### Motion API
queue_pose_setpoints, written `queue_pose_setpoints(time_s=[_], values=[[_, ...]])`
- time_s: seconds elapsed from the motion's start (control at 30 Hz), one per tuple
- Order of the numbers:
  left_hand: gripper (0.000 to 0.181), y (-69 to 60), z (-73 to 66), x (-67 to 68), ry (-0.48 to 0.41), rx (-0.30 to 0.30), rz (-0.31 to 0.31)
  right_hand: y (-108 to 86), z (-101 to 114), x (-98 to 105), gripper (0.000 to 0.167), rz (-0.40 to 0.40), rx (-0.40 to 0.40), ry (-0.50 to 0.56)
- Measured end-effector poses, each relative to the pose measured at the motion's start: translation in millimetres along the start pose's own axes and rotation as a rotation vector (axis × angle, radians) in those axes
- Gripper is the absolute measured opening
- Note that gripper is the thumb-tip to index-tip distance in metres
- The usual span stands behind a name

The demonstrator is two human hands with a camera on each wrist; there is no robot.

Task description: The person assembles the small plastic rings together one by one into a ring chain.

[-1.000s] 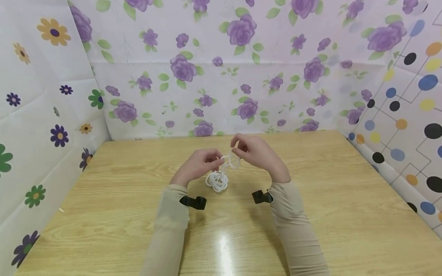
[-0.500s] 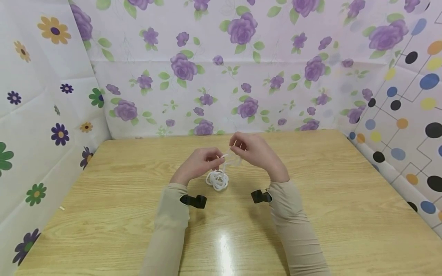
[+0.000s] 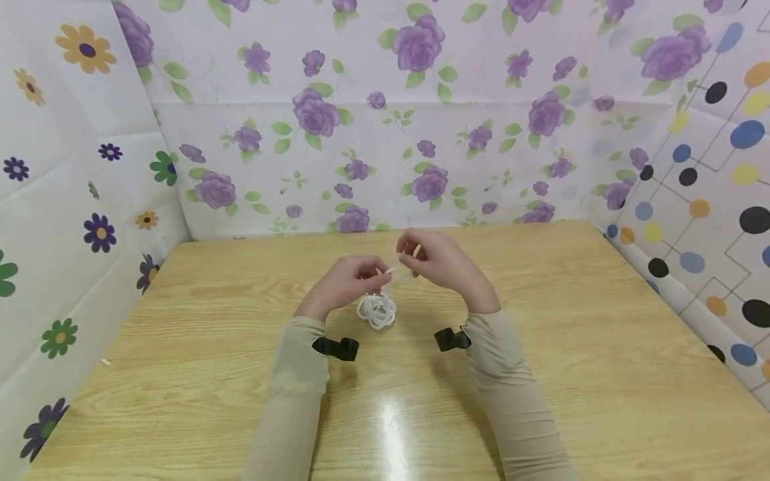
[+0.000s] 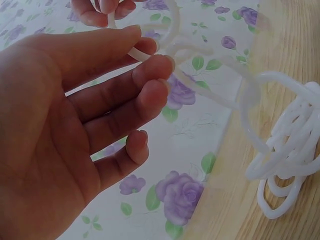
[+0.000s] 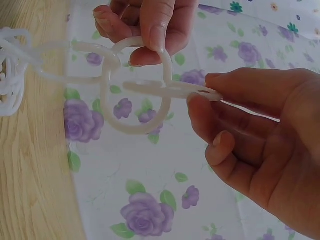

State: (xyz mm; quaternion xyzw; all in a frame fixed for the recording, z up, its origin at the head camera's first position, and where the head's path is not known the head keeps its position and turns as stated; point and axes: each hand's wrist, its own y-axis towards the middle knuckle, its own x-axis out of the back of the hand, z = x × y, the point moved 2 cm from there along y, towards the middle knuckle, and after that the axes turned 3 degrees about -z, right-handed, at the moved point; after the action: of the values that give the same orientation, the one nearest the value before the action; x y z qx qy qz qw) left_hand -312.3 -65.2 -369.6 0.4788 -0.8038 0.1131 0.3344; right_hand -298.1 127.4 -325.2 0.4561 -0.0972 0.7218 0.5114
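Note:
A white plastic chain of large rounded links lies partly heaped on the table, and several links rise from the heap to the hands. My left hand pinches one link between thumb and index finger, the other fingers loosely bent. Just to the right and slightly higher, my right hand pinches another link, seen nearly edge-on in the right wrist view, where it passes through the left hand's link. In the left wrist view the right hand shows only at the top edge.
The wooden table ends at a flowered cloth backdrop, with patterned cloths at both sides. A small white scrap lies near the left edge. Black camera mounts sit on both wrists.
The link between the hands has tilted, first hanging as a plain loop, now looking flatter. My right hand has shifted slightly left; the left hand and heap stay about where they were.

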Motion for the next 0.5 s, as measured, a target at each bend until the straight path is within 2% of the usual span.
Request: queue_pose_setpoints(time_s=[0.33,0.5], values=[[0.022,2.1,4.4,-3.2,-0.018,0.007,0.015,1.0,-4.9,0.4,0.011,0.025,-0.006,0.012],[0.026,0.0,6.3,1.1,-0.031,0.036,-0.029,-0.2,-7.0,2.7,0.014,0.024,-0.019,0.013]])
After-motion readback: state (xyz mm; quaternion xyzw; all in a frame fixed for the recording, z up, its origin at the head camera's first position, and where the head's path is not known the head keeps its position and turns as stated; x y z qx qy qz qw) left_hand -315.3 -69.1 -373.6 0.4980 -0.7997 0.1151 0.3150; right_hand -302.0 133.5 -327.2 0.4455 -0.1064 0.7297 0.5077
